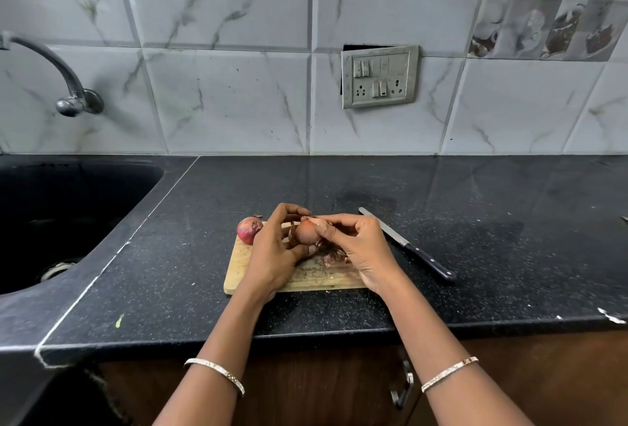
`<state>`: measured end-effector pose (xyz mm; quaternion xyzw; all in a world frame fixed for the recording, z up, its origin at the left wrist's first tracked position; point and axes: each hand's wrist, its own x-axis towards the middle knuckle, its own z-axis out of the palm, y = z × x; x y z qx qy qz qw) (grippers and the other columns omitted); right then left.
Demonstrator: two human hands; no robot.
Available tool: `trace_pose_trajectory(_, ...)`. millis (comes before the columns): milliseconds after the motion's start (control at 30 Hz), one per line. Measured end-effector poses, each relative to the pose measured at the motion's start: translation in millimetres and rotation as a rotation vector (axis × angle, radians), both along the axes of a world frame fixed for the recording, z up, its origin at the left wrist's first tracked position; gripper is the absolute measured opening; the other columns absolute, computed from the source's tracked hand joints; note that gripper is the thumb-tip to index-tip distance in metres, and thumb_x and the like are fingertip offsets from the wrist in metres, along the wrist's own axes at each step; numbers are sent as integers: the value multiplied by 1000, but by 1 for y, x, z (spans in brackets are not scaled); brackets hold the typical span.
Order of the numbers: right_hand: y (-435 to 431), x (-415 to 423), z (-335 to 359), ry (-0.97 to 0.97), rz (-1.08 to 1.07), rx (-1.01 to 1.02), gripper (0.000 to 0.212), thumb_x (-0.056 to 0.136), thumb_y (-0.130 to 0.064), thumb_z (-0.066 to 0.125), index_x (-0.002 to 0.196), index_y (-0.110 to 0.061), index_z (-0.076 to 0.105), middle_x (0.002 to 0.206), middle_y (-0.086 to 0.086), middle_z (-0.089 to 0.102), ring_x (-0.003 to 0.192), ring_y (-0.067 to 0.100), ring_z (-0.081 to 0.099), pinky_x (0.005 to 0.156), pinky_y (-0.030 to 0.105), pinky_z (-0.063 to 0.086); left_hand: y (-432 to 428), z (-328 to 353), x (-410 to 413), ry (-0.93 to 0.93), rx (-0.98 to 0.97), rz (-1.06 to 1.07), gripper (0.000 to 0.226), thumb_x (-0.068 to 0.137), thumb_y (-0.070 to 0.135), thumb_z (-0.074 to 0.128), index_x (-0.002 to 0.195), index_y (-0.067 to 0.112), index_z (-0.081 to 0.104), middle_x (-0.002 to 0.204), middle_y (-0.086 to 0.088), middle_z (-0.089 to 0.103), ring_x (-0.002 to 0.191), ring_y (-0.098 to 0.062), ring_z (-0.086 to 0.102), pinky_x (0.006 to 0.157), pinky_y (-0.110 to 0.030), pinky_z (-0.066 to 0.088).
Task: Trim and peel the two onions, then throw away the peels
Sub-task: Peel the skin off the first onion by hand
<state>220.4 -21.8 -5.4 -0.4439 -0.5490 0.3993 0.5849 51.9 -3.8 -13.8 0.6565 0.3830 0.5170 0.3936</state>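
Over the wooden cutting board (238,272) my left hand (273,249) grips a brown-skinned onion (306,232) from the left and below. My right hand (356,242) pinches the papery skin at the onion's top right. A second onion (248,229), red-purple, lies on the board's far left corner, just left of my left hand. Loose peels (334,255) lie on the board under my right hand. A black-handled knife (407,247) lies on the counter right of the board, blade pointing away.
The board sits on a black speckled counter (475,238). A dark sink (61,218) with a metal tap (68,85) lies at the left. A switch panel (380,76) is on the tiled wall. A cabinet handle (402,388) shows below the counter edge.
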Motion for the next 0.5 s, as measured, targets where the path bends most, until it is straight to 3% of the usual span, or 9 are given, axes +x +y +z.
trace_pose_trajectory(233,4,1,-6,45,-174,26,11,84,-13,80,95,-9,81,89,4,79,90,20,75,80,31,59,-1,0,0,154,100,115,62,67,6,90,112,40,64,118,11,55,114,-8,57,95,-40,56)
trace_pose_trajectory(400,2,2,-8,14,-350,63,7,85,-9,79,87,-15,81,81,-5,77,82,-3,71,75,31,60,-8,3,1,194,150,157,63,67,5,88,112,43,66,109,11,58,102,-11,56,89,-42,53)
trace_pose_trajectory(500,0,2,-8,-52,-459,90,13,86,-12,78,82,-24,79,79,-9,75,81,3,71,74,30,59,-9,3,0,141,142,127,60,69,3,86,114,38,66,107,10,64,91,-10,61,83,-40,57)
